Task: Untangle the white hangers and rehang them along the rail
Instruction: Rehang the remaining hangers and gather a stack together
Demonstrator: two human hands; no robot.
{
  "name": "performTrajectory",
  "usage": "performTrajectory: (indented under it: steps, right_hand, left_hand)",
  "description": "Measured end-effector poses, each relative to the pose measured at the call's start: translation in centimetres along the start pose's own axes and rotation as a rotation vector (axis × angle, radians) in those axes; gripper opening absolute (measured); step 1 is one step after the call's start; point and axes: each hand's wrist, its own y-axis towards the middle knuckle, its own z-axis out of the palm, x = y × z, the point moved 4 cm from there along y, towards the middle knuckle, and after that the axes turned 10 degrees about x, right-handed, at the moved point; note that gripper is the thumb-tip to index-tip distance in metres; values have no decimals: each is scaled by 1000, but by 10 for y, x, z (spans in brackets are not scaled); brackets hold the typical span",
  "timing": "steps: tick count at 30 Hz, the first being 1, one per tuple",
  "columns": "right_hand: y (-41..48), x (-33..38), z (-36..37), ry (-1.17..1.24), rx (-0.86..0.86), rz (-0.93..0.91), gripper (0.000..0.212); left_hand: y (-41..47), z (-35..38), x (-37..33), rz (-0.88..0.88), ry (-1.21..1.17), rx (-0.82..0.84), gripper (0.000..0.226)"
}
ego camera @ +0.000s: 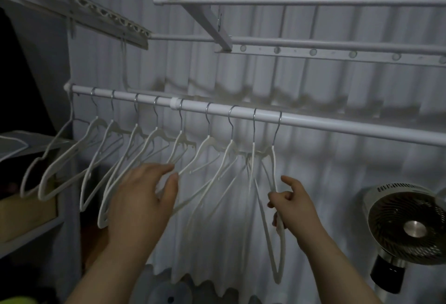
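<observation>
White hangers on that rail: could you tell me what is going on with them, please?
A person is sorting white hangers that hang by their hooks along the rail. The right hand grips the rightmost hanger by its lower part, while the left hand reaches with fairly straight fingers against the hangers in the middle. Several lower ends there look crossed.

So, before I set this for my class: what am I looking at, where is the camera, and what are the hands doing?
There is no machine: a person wears a camera on the head, looking forward and down at their own hands. A white rail crosses the view with white hangers hooked along it; a fan sits at lower right. The right hand grips the last hanger on the right. The left hand reaches among the middle hangers; whether it pinches one is unclear.
</observation>
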Motion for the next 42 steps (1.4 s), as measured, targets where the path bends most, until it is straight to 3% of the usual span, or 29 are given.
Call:
performTrajectory:
  steps: [3, 14, 20, 27, 29, 33, 36, 39, 42]
  right_hand:
    - [1, 3, 2, -28, 17, 4, 47]
    - [5, 3, 3, -60, 27, 10, 45]
    - [5, 3, 4, -91, 17, -4, 40]
    - [6, 0, 2, -88, -6, -5, 38]
    - [6, 0, 2, -81, -9, -7, 37]
    - [6, 2, 1, -84, -10, -13, 36]
    - [6, 3, 2, -99, -10, -12, 36]
    - [7, 4, 3, -109, -9, -16, 37]
    - [7, 3, 3, -103, -5, -19, 38]
  left_hand:
    - [16, 10, 4, -29, -25, 47, 36]
    - [41, 52, 23, -109, 424, 377, 40]
    - [39, 61, 22, -126, 506, 445, 37]
    - [36, 57, 20, -142, 456, 397, 35]
    - [34, 52, 20, -128, 388, 304, 33]
    - [29, 32, -4, 97, 128, 8, 33]
    - [21, 36, -27, 56, -76, 177, 50]
    - [16, 57, -40, 13, 35, 421, 69]
    - [12, 72, -37, -35, 157, 599, 68]
